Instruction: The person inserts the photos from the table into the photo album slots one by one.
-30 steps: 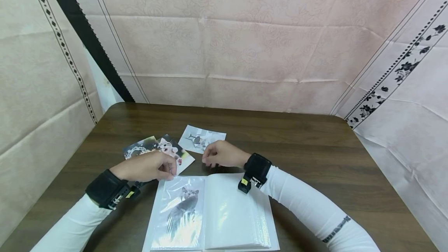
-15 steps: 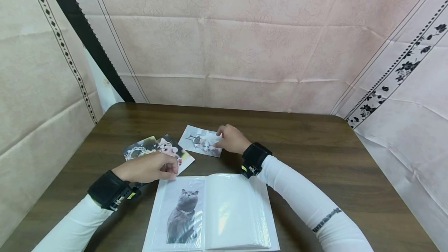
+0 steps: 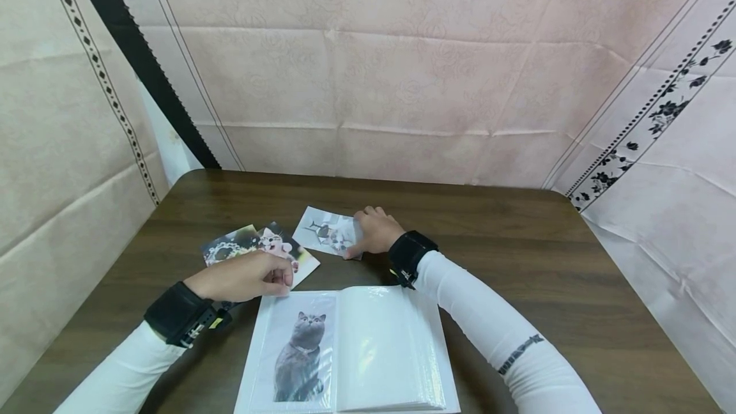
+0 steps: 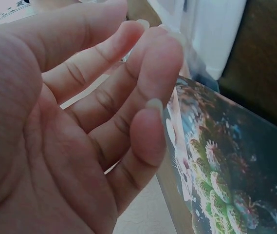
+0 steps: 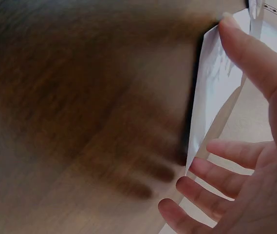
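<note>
the pale photo (image 3: pixel 323 232) reaches leftward from the right hand (image 3: pixel 376 233), thumb and fingers spread wide at its end; nearer than this grip lies an album (image 3: pixel 382 350), far-left corner at the left hand (image 3: pixel 247 274), whose hold i cannot tell.

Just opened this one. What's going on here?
A person at a wooden table has their right hand at the right end of a pale picture. Their left hand is by the top left corner of an open album, where a grey cat picture shows. Two darker pictures lie partly hidden behind the left hand.
</note>
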The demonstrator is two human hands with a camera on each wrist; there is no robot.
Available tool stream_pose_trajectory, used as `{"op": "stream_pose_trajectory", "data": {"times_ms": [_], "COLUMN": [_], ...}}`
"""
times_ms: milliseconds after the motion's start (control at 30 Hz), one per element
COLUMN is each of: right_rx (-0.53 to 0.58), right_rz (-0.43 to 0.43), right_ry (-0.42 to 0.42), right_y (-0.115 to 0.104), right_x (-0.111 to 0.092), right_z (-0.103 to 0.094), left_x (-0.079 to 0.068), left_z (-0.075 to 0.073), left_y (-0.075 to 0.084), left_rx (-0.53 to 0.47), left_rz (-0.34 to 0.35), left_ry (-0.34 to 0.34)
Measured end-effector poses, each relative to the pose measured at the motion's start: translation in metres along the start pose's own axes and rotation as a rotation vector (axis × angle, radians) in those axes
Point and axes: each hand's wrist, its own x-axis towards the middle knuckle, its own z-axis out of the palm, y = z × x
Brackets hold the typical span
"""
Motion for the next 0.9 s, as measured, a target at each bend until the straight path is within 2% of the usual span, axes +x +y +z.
{"op": "stream_pose_trajectory", "data": {"times_ms": [267,900], "right_rx": [-0.007,0.007], "right_rz": [0.002,0.071], "right_ry": [0.019,0.060], "right_y": [-0.0010,0.0066], "right_x": [0.0004,0.0002], "right_z": [0.0026,0.0068], "left_x": [-0.0013,0.0003], "left_z": [0.0005,0.0016], "left_y": [0.0014,0.0006], "left_rx": [0.006,0.015], "left_rz": [0.003,-0.013], "left_ry": [0.006,0.008]}}
